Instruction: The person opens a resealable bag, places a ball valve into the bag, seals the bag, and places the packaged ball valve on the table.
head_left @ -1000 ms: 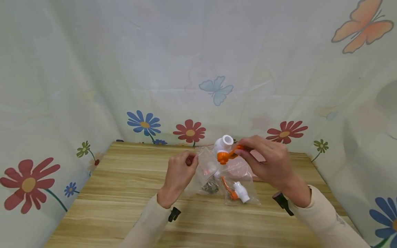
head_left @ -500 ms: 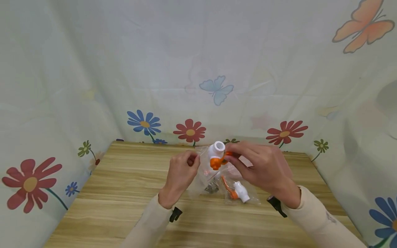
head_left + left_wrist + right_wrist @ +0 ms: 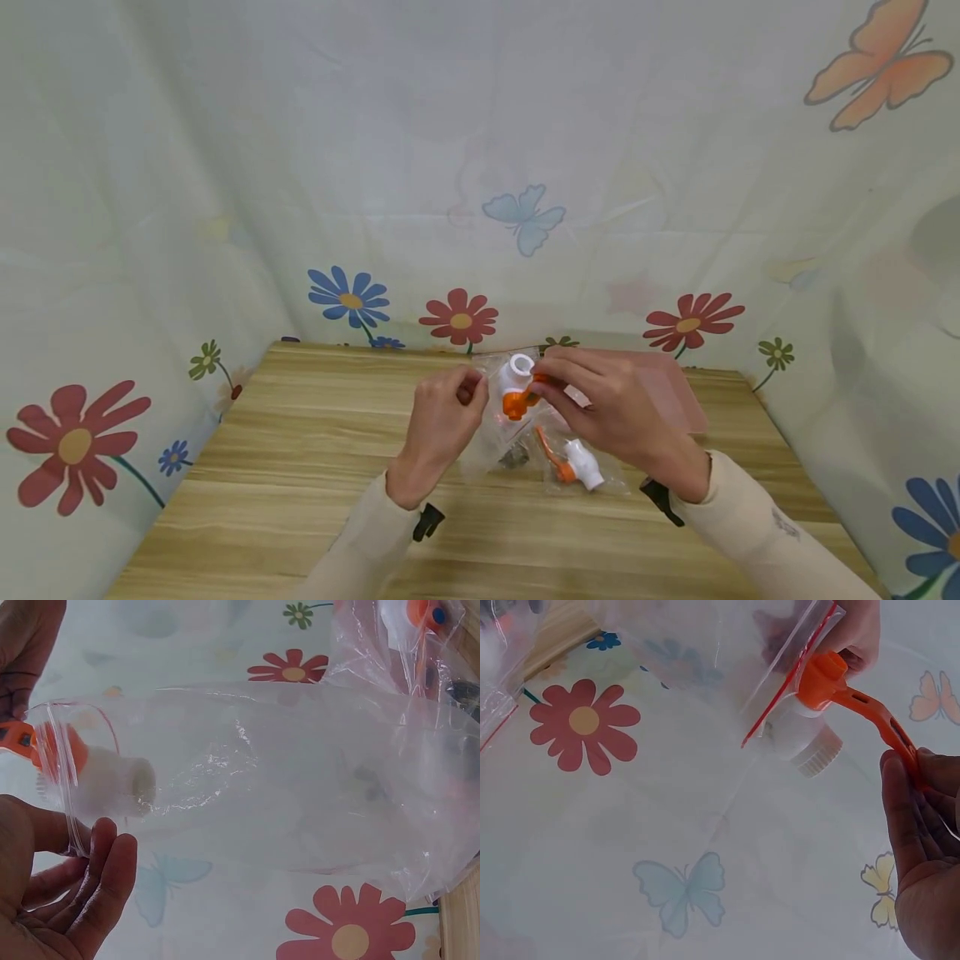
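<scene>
A white ball valve (image 3: 516, 385) with an orange lever handle (image 3: 877, 714) is at the mouth of a clear zip bag (image 3: 225, 772). My right hand (image 3: 611, 404) pinches the end of the handle between thumb and fingers. My left hand (image 3: 442, 417) pinches the bag's edge by its zip strip. In the left wrist view the valve's open end lies inside the mouth, while the handle sticks out. Another white valve (image 3: 583, 465) with an orange handle lies in its own clear bag on the table.
Behind my right hand is a pink tray (image 3: 678, 396) at the table's back edge. A greyish item (image 3: 515, 456), too blurred to name, shows by the hanging bag. A flowered curtain (image 3: 405, 167) encloses the wooden table (image 3: 337, 400).
My right hand has moved left and down, bringing the valve from above the bag to its mouth. More of the pink tray shows. The left hand has barely moved.
</scene>
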A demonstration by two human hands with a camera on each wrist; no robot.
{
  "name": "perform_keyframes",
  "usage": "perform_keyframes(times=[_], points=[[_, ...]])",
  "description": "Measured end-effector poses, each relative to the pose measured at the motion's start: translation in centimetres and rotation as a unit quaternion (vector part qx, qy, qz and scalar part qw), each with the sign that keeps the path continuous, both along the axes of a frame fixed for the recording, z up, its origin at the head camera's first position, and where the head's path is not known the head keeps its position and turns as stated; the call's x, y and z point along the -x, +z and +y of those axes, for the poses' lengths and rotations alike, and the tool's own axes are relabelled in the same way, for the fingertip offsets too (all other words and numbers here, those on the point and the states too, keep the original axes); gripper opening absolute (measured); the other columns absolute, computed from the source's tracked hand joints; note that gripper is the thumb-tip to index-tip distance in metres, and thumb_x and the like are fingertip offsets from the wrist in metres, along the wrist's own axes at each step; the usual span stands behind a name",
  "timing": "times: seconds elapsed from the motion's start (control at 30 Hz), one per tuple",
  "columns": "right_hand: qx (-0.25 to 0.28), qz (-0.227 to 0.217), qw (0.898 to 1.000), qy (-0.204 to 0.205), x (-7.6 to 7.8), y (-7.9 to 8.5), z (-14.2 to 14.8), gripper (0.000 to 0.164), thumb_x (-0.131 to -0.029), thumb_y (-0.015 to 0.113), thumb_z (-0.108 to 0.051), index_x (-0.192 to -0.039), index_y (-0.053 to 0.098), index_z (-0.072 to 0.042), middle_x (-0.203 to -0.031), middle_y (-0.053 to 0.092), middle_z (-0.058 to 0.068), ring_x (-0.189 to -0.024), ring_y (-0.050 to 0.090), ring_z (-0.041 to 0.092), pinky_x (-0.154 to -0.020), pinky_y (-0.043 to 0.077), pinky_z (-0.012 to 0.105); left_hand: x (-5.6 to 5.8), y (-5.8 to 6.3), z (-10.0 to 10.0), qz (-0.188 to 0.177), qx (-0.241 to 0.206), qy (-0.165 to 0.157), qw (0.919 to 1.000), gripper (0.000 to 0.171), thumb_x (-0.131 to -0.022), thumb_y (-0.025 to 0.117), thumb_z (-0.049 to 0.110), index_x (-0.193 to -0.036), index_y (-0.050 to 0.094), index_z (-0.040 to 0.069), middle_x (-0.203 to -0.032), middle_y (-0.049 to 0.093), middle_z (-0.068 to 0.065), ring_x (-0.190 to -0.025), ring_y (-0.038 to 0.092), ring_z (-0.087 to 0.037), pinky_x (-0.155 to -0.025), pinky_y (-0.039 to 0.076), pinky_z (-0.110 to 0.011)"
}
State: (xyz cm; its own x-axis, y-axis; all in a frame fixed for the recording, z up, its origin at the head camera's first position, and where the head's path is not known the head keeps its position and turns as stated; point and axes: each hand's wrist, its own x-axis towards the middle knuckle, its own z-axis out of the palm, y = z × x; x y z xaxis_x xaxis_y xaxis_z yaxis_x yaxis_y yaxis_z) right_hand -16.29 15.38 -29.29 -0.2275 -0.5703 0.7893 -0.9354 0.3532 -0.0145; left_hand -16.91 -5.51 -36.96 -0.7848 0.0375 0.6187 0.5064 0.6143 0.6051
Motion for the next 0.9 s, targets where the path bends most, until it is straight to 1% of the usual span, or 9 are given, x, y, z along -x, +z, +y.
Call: perform_keyframes(times=[0.17,0.37,0.5,0.63,0.8,0.9], points=[[-0.018,-0.021,0.999,-0.015,0.2,-0.5,-0.1,0.02,-0.081,0.079,-0.009,-0.098,0.071,-0.003,-0.089,0.07,0.004,-0.07,0.064,0.011,-0.067,0.056,0.022,-0.1,0.0,0.2,0.006,-0.002,-0.001,1.0,0.005,-0.088,0.071,0.009,-0.089,0.072,0.004,-0.074,0.07,-0.004,-0.06,0.06,-0.01,-0.059,0.052,-0.015],[-0.041,-0.037,0.998,-0.034,0.5,-1.2,-0.4,0.021,-0.078,0.08,-0.005,-0.097,0.071,-0.003,-0.084,0.065,0.002,-0.067,0.058,0.009,-0.064,0.053,0.019,-0.2,0.0,0.4,0.02,-0.002,-0.007,0.9998,0.005,-0.088,0.07,0.009,-0.088,0.071,0.004,-0.073,0.07,-0.004,-0.059,0.06,-0.009,-0.057,0.051,-0.015],[-0.049,-0.029,0.998,-0.039,0.7,-1.5,-0.7,0.023,-0.075,0.081,-0.003,-0.095,0.07,-0.003,-0.079,0.062,0.001,-0.066,0.055,0.008,-0.061,0.05,0.017,-0.4,0.1,0.6,0.029,-0.001,-0.016,0.9994,0.004,-0.088,0.069,0.007,-0.087,0.071,0.003,-0.071,0.069,-0.005,-0.059,0.061,-0.01,-0.057,0.051,-0.015],[-0.067,-0.035,0.996,-0.05,0.7,-2.0,-0.9,0.021,-0.076,0.082,-0.005,-0.093,0.07,-0.005,-0.078,0.063,0.0,-0.065,0.055,0.008,-0.059,0.049,0.017,-0.6,0.0,0.9,0.03,-0.003,-0.025,0.9992,0.004,-0.088,0.069,0.006,-0.088,0.07,0.003,-0.072,0.069,-0.005,-0.059,0.061,-0.01,-0.057,0.051,-0.015],[-0.107,-0.094,0.986,-0.081,0.3,-2.4,-1.0,0.016,-0.081,0.079,-0.011,-0.093,0.07,-0.005,-0.082,0.067,0.001,-0.067,0.06,0.008,-0.06,0.05,0.017,-0.9,-0.1,1.1,0.02,-0.009,-0.036,0.9991,0.004,-0.089,0.069,0.007,-0.089,0.069,0.003,-0.074,0.069,-0.005,-0.06,0.061,-0.01,-0.057,0.05,-0.013],[-0.123,-0.129,0.98,-0.091,0.2,-2.6,-1.2,0.014,-0.082,0.077,-0.011,-0.094,0.07,-0.007,-0.082,0.067,0.0,-0.067,0.059,0.007,-0.06,0.05,0.017,-0.8,-0.4,1.3,0.021,-0.012,-0.04,0.9989,0.004,-0.089,0.068,0.007,-0.089,0.068,0.003,-0.074,0.069,-0.005,-0.06,0.061,-0.01,-0.057,0.05,-0.013]])
